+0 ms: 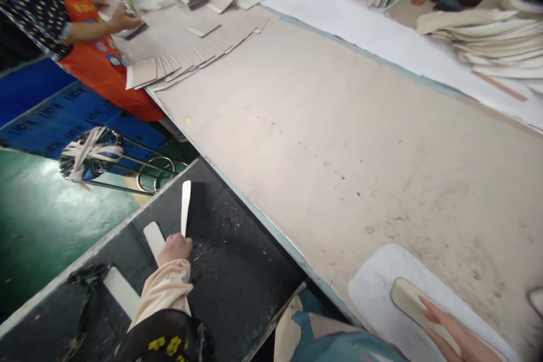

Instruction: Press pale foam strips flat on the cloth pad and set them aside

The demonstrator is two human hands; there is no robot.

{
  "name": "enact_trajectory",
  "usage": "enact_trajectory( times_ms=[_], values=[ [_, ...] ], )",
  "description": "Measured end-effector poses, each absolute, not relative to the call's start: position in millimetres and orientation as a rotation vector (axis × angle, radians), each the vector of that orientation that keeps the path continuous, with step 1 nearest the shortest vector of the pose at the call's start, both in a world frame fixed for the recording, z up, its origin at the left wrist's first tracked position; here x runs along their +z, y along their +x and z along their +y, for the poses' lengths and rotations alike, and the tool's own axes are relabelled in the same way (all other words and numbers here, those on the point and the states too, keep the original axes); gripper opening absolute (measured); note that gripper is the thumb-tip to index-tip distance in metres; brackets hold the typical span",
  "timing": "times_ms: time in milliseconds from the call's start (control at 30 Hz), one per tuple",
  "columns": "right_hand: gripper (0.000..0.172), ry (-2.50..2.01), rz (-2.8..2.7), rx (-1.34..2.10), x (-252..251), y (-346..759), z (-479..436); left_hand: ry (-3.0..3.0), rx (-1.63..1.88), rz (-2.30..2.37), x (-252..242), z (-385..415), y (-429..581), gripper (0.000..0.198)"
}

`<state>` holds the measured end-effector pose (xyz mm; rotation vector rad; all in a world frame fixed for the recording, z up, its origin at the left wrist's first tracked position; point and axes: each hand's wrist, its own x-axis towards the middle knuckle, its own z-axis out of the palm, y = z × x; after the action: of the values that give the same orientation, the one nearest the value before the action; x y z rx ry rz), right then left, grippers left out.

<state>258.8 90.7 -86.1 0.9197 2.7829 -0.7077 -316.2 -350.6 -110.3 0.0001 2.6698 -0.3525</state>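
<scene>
Your left hand [175,249] reaches over a black-topped table [229,249], its fingers closed around the near end of a white strip [185,206]. The strip points away from you with most of its length free; gripping only the end probably keeps its surface untouched. Just beside that hand lies a second pale strip [153,237], and a third strip [123,291] runs beneath your sleeve, the two set apart, perhaps so each can be picked up singly.

Your right hand [466,339] is at the lower right, its fingers a little apart on a beige piece [408,298] with a dark edge. They seem to steady it, but you cannot tell here whether they grip. The piece lies on a rounded white sheet [373,283], which may shield it from the marks around it.

The sheet rests on a broad, pale table [297,124], speckled and smudged nearest you. At its far left, panels [142,72] overlap in a fan beside a co-worker in an orange apron [97,79], whose hands [121,18] hold more pieces. Stacked pale pieces [475,39] sit at the far right. Beyond the black-topped table are a stool [91,153] wrapped in pale bands and a shiny green floor [34,198].
</scene>
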Motion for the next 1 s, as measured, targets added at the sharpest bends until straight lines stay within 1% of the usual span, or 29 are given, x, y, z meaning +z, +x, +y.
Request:
enact_trajectory(
  times_ms=[100,233,333,433,567,667,733,867,1000],
  values=[
    [0.055,0.935,2.776,-0.794,-78.4,250.1,84.8,0.165,-0.266,2.716,-78.8,-337.8,-282.1,0.029],
    [0.045,0.986,2.711,-1.077,-58.3,227.8,74.9,0.569,-0.010,2.701,-25.0,-312.0,-223.2,0.016],
    [0.040,1.059,2.648,-1.296,-44.2,214.2,74.5,0.856,0.266,2.485,23.2,-278.5,-180.6,0.012],
    [0.041,1.173,2.566,-1.595,-32.9,208.4,79.4,1.071,0.420,2.161,72.9,-227.1,-140.9,0.012],
    [0.043,1.344,2.307,-2.015,-19.7,211.2,86.1,1.347,0.363,1.800,126.7,-146.3,-88.6,0.011],
    [0.046,1.391,1.952,-2.351,-15.6,218.1,92.3,1.507,0.234,1.599,155.9,-93.3,-50.2,0.008],
    [0.045,1.426,1.696,-2.504,-17.1,224.5,97.8,1.579,0.129,1.520,171.6,-64.4,-25.9,0.007],
    [0.042,1.441,1.334,-2.742,-21.5,243.7,104.5,1.664,-0.036,1.414,192.1,-25.5,17.4,0.007],
    [0.035,1.335,1.351,-2.886,-17.3,270.3,101.8,1.692,-0.057,1.385,190.3,-15.5,42.8,0.005]
  ],
)
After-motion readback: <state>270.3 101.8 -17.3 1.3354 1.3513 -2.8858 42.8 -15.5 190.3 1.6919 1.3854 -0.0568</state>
